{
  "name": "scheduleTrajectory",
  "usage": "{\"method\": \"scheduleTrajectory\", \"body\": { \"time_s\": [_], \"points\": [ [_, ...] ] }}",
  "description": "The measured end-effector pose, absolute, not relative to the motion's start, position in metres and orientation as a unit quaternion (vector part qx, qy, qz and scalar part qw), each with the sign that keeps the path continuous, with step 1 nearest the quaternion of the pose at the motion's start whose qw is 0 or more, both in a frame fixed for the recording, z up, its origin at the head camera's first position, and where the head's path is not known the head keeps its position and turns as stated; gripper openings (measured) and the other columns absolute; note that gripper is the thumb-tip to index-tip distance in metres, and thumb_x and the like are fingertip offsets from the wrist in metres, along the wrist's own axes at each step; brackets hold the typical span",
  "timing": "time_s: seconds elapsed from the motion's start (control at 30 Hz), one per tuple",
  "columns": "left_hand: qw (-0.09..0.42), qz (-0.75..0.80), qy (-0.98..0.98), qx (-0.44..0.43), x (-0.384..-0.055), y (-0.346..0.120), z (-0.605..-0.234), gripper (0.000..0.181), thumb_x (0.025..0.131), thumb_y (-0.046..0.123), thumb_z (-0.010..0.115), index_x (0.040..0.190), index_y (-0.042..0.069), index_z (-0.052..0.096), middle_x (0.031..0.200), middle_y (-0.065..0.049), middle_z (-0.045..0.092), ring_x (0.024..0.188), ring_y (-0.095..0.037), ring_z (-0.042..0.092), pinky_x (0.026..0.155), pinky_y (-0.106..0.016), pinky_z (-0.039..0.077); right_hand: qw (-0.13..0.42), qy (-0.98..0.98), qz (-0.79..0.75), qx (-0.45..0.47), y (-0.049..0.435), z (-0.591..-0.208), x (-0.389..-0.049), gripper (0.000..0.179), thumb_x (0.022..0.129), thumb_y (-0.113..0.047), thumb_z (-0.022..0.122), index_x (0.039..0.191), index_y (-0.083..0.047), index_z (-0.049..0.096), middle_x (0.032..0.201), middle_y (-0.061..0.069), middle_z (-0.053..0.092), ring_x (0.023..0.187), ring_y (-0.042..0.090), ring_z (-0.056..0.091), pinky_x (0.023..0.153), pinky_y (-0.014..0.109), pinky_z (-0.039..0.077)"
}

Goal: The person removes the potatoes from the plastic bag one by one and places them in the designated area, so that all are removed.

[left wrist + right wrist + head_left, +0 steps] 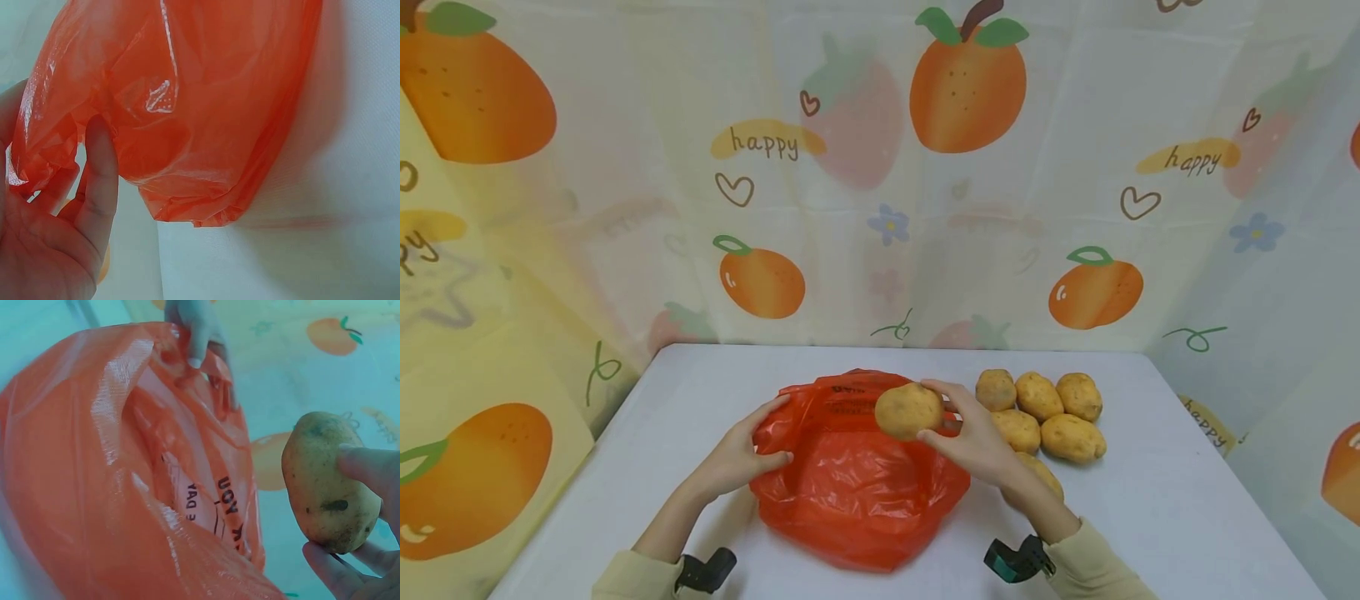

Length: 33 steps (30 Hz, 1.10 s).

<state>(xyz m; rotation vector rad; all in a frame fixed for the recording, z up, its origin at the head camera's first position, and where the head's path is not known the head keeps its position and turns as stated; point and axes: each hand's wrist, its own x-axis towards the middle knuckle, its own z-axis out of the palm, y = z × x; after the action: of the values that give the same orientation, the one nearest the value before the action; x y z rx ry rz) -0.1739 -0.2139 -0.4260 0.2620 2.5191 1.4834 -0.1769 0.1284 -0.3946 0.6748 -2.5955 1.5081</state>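
Note:
A red plastic bag [850,492] sits on the table with its mouth gaping; dark printing shows inside it in the right wrist view. My left hand [737,458] holds the bag's left rim, the thumb on one side of the film and fingers on the other, as the left wrist view [56,231] shows. Above the bag's right part, my right hand [973,437] grips a potato [908,411] between thumb and fingertips. That potato [325,481] is tan with a dark spot and dirt at its lower end. What lies inside the bag is hidden.
Several more potatoes [1073,438] lie in a cluster on the white table [1180,517], right of the bag. My right forearm partly covers the nearest one [1041,475]. A fruit-printed cloth [880,250] hangs behind the table and along its sides.

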Motion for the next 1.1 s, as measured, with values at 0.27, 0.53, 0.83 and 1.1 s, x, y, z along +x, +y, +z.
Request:
{"method": "scheduleTrajectory", "body": {
  "time_s": [0.27,0.53,0.83,1.1],
  "points": [
    [0.102,0.504,0.854,0.080,-0.175,-0.213,-0.426,0.077,0.078,0.014,0.072,0.142,0.031,0.031,0.133,-0.007,0.045,0.112,-0.031,0.049,0.074,-0.037,0.056,0.007,-0.834,0.529,0.159,0.140,-0.396,-0.166,0.063,0.078,-0.008,0.072,0.134,-0.017,0.043,0.135,0.008,0.042,0.113,0.030,0.050,0.089,0.037,0.050],
    [0.101,0.503,0.854,0.083,-0.174,-0.213,-0.426,0.077,0.079,0.013,0.071,0.142,0.029,0.031,0.133,-0.008,0.044,0.112,-0.032,0.049,0.074,-0.037,0.056,0.016,-0.834,0.536,0.133,0.163,-0.406,-0.158,0.062,0.080,-0.017,0.072,0.134,-0.027,0.042,0.135,0.003,0.041,0.116,0.025,0.050,0.090,0.030,0.049],
    [0.096,0.506,0.853,0.089,-0.175,-0.215,-0.428,0.076,0.080,0.011,0.070,0.142,0.031,0.031,0.133,-0.007,0.045,0.112,-0.031,0.050,0.075,-0.037,0.055,0.018,-0.824,0.559,0.090,0.181,-0.410,-0.147,0.063,0.079,-0.013,0.072,0.134,-0.026,0.042,0.138,0.004,0.038,0.118,0.029,0.048,0.088,0.028,0.050],
    [0.100,0.506,0.852,0.087,-0.174,-0.215,-0.428,0.076,0.080,0.012,0.070,0.141,0.032,0.031,0.133,-0.007,0.045,0.112,-0.031,0.049,0.075,-0.037,0.055,0.043,-0.824,0.560,0.075,0.201,-0.418,-0.140,0.063,0.080,-0.018,0.071,0.135,-0.023,0.041,0.140,0.005,0.038,0.117,0.029,0.050,0.088,0.023,0.048]
  ]
}}
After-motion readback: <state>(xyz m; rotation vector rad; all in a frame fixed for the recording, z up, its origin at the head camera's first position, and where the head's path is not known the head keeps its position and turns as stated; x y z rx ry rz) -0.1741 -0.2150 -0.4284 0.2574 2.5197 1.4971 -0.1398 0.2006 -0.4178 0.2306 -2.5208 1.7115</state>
